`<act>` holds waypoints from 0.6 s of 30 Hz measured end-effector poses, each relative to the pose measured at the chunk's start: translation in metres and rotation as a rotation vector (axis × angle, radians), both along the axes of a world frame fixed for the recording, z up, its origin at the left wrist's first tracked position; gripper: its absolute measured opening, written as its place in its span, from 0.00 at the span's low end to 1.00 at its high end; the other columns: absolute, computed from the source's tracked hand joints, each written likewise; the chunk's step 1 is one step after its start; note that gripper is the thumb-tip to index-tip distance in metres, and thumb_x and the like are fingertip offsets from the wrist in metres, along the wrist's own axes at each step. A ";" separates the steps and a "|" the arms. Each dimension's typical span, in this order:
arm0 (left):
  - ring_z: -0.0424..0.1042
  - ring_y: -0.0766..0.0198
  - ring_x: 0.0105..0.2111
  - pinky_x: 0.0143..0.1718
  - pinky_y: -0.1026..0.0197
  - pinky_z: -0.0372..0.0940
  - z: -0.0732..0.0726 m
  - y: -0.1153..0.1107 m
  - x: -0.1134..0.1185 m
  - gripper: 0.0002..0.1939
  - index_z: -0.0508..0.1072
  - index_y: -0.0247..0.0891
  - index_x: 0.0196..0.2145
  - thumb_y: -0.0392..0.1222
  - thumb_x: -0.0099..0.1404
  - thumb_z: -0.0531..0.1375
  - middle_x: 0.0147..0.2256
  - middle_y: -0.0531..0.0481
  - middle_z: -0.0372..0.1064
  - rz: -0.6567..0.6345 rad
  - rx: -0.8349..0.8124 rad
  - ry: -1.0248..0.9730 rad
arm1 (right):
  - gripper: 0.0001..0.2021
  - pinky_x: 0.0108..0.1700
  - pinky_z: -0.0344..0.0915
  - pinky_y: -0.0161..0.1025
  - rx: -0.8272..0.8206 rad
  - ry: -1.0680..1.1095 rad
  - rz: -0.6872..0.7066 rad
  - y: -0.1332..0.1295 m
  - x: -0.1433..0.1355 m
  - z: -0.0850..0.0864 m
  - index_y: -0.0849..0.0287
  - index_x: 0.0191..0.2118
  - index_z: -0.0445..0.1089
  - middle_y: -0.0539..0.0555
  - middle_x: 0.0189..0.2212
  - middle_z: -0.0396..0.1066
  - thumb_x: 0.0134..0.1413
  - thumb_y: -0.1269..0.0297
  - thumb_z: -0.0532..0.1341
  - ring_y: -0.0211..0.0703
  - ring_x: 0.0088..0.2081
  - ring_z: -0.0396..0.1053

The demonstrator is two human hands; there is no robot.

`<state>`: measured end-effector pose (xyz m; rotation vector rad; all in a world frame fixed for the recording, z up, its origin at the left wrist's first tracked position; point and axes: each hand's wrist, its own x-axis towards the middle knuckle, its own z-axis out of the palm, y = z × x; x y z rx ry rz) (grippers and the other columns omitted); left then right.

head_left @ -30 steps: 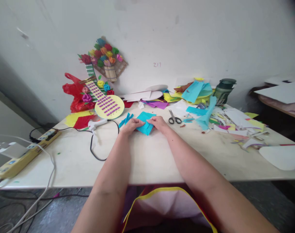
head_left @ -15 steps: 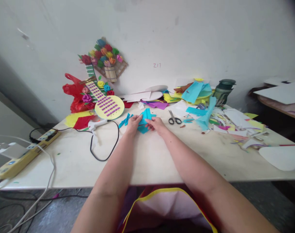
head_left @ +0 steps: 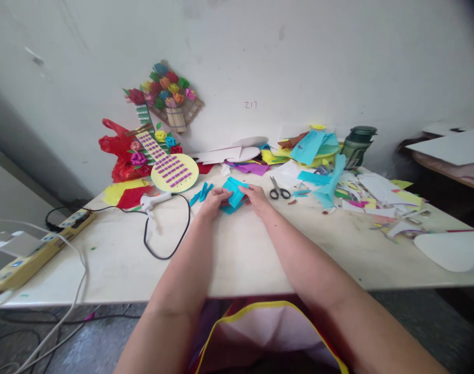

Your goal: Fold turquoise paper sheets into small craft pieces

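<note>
Between my two hands is a creased piece of blue paper [head_left: 235, 193], tilted over the table. My left hand [head_left: 216, 199] pinches its left edge, and my right hand [head_left: 256, 197] grips its right edge between thumb and fingers. More blue paper [head_left: 229, 210] shows beneath it, partly hidden. Narrow folded blue strips [head_left: 203, 192] lie just left of my left hand. Dark-handled scissors [head_left: 279, 189] rest a little to the right of my right hand.
At left are a white glue gun [head_left: 156, 199] with a looping black cord, a power strip [head_left: 42, 246] and a yellow paper guitar [head_left: 175, 173]. Paper scraps [head_left: 377, 195] and a green bottle [head_left: 358, 147] occupy the right. Stacked paper [head_left: 237, 153] lines the wall.
The blue paper has turned in my hands and now shows a broader, slanted face. My fingers have shifted along its edges, the right hand slightly higher.
</note>
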<state>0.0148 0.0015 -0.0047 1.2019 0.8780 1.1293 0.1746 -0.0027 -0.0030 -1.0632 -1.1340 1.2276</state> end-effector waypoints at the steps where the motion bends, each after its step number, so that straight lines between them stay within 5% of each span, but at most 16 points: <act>1: 0.66 0.70 0.21 0.25 0.66 0.62 0.000 0.000 0.001 0.18 0.68 0.35 0.23 0.48 0.42 0.70 0.20 0.55 0.66 0.004 0.004 -0.005 | 0.14 0.19 0.57 0.32 -0.009 0.017 0.008 -0.001 0.000 0.001 0.61 0.27 0.68 0.49 0.17 0.68 0.41 0.53 0.64 0.37 0.20 0.65; 8: 0.67 0.70 0.21 0.29 0.64 0.67 -0.001 0.000 0.006 0.18 0.69 0.35 0.24 0.47 0.42 0.71 0.21 0.57 0.64 0.071 0.062 -0.076 | 0.14 0.17 0.57 0.30 -0.062 0.021 0.120 -0.007 -0.006 0.003 0.62 0.24 0.68 0.50 0.17 0.69 0.36 0.58 0.69 0.36 0.19 0.66; 18: 0.69 0.68 0.21 0.26 0.64 0.67 -0.003 0.002 0.006 0.17 0.68 0.35 0.24 0.44 0.44 0.71 0.21 0.55 0.67 -0.018 -0.006 -0.149 | 0.12 0.17 0.56 0.29 -0.068 -0.032 0.121 -0.003 -0.006 0.002 0.63 0.20 0.68 0.49 0.14 0.69 0.32 0.64 0.72 0.33 0.16 0.65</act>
